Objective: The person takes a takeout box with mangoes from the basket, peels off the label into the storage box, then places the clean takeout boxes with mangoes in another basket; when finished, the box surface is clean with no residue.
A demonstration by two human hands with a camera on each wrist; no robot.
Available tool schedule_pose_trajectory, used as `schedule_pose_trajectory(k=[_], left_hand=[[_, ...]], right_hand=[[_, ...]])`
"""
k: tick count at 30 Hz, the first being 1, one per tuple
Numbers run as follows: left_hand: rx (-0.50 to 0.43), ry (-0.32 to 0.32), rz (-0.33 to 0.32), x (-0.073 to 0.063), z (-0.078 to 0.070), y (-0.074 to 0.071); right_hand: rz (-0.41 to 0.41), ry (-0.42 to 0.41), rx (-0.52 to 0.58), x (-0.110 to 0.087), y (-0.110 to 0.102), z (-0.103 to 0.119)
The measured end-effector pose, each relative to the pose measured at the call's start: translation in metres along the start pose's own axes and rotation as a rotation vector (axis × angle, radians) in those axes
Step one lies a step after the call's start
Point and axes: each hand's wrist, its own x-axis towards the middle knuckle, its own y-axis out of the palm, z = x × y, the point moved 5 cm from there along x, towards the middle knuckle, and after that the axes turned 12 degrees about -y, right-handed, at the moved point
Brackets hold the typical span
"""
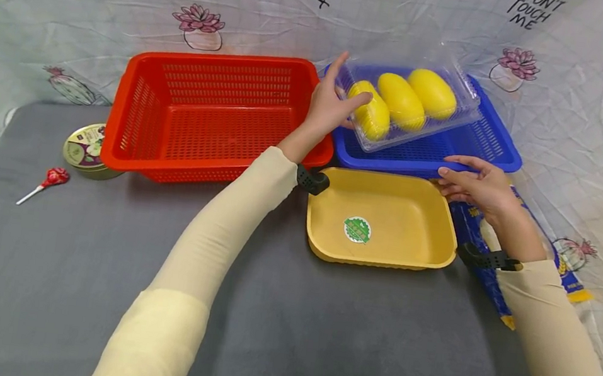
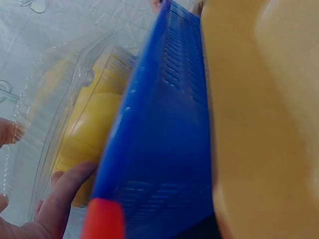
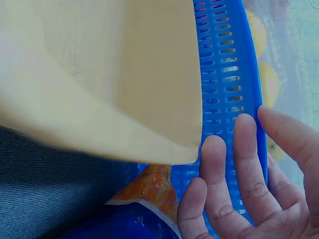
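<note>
My left hand [image 1: 328, 104] grips the left end of a clear plastic clamshell box [image 1: 463, 111]. Inside lie three yellow, mango-shaped items [image 1: 401, 99], side by side. The box is tilted over the blue basket [image 1: 494, 134], overlapping its rim in the head view. At that basket's front right, my right hand [image 1: 482, 185] pinches the rim, with fingers [image 3: 247, 149] along the slotted outer wall and the thumb across the edge. Directly in front sits a yellow plastic basin [image 1: 412, 218] with a round green sticker; my right fingertips are close to its corner.
A red basket [image 1: 141, 103] stands left of the blue one. Beside it are a round tin [image 1: 86, 150] and a red lollipop [image 1: 56, 176]. A blue packet [image 1: 488, 270] lies under my right forearm. Patterned cloth [image 1: 279, 7] rises behind the grey table [image 1: 66, 284].
</note>
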Motion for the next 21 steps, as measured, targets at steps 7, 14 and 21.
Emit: schedule_pose_trajectory(k=[7,14,21], left_hand=[[0.070,-0.015,0.008,0.006,0.004,0.009],[0.155,-0.032,0.028,0.010,0.006,0.015],[0.292,-0.030,0.066,0.012,0.004,0.024]], right_hand=[[-0.017,-0.012,-0.027,0.001,-0.001,-0.001],[-0.014,0.006,-0.010,0.002,0.001,-0.002],[-0.024,0.004,0.000,0.002,-0.001,-0.002]])
